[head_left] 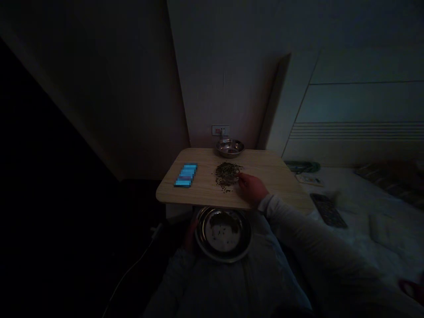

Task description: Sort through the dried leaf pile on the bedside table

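On the wooden table lies a loose pile of small dark grains or beans (227,172), with some scattered towards the front edge. My right hand (253,189) reaches in from the right, its fingertips pressed together at the pile's right side; whatever they pinch is too small to make out. Below the table's front edge, over my lap, is a wide steel bowl (222,254) with a few dark bits on its bottom. My left hand (190,237), dim in the shadow, grips this bowl by its left side.
A smaller steel bowl (230,150) stands at the back of the table (268,170), below a wall socket (221,130). A lit phone (186,175) lies at the left. To the right is a bed (357,229) with a dark tray-like object (327,210). A cable (129,270) hangs at lower left.
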A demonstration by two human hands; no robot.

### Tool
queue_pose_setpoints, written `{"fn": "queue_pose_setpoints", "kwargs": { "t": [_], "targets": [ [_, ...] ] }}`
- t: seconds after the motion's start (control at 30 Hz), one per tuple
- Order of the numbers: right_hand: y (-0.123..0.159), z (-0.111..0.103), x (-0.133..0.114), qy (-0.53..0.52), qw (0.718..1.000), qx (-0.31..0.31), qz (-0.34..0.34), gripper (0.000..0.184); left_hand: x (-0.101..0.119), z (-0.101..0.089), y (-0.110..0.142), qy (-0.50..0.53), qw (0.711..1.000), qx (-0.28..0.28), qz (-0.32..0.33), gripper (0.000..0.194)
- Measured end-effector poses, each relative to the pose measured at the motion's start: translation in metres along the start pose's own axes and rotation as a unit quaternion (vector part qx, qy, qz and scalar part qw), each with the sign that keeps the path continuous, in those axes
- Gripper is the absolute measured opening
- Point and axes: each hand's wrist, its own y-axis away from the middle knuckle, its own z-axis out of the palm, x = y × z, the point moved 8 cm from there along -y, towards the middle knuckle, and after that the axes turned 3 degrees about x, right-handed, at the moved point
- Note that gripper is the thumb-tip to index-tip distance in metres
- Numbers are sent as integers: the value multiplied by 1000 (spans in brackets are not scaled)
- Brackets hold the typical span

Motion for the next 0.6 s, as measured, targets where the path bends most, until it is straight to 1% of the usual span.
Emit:
{"fn": "queue_pose_setpoints", "kwargs": {
  "t": [0.07, 0.17, 0.27, 0.4, 0.5, 0.6],
  "targets": [
    [-7, 0, 3, 1, 1000, 7, 12, 41, 0, 0, 1, -3, 1000, 0, 0, 40],
    [-15, 2, 1, 10, 1000, 8, 10, 41, 2, 1, 4, -16, 1000, 8, 0, 35],
    [-14, 8, -7, 22, 1000, -6, -10, 41, 2, 1, 3, -13, 1000, 12, -2, 34],
    [-8, 12, -13, 27, 999, -12, -30, 41, -2, -1, 0, 1, 1000, -2, -3, 41],
    [-8, 9, -9, 16, 999, -8, -38, 40, -4, -2, -1, 7, 1000, -13, 0, 45],
    [-15, 4, -2, 6, 999, 6, -32, 37, -4, 0, 1, 6, 1000, -19, 2, 44]
  ]
}}
